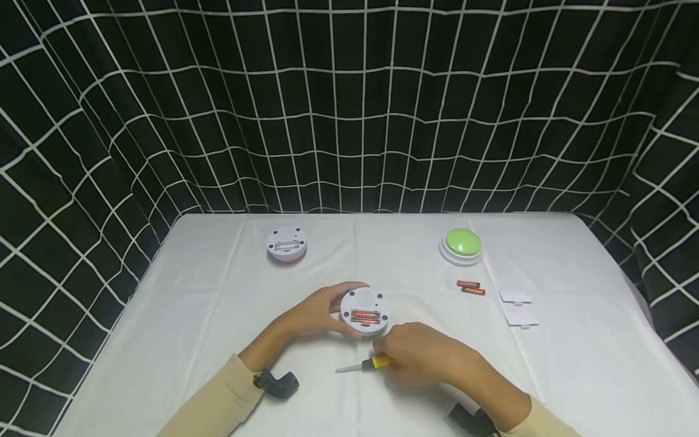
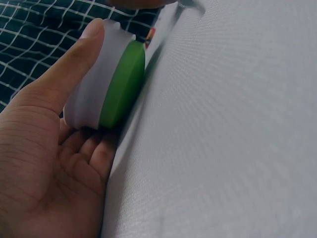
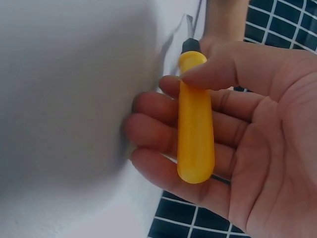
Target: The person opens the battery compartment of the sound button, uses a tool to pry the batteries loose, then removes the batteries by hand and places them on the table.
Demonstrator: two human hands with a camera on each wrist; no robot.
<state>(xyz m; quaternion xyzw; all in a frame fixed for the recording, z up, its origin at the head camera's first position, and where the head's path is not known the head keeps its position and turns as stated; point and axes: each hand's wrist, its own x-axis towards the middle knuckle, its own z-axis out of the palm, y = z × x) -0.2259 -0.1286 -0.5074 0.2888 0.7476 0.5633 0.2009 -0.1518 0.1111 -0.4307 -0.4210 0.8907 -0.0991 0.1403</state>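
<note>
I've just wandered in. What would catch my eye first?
Probably the yellow-handled screwdriver, in the right hand over the white-covered table. Just beyond it, the left hand holds a round white device with red batteries in its open compartment. A bright green dome stands toward the table's far right.

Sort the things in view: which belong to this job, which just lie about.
Apparently in the job:
upturned round device, in the left hand
its fitted batteries
yellow-handled screwdriver, in the right hand

Lying about, though perhaps related:
green-topped device
second upturned device
two loose batteries
two white covers
</note>
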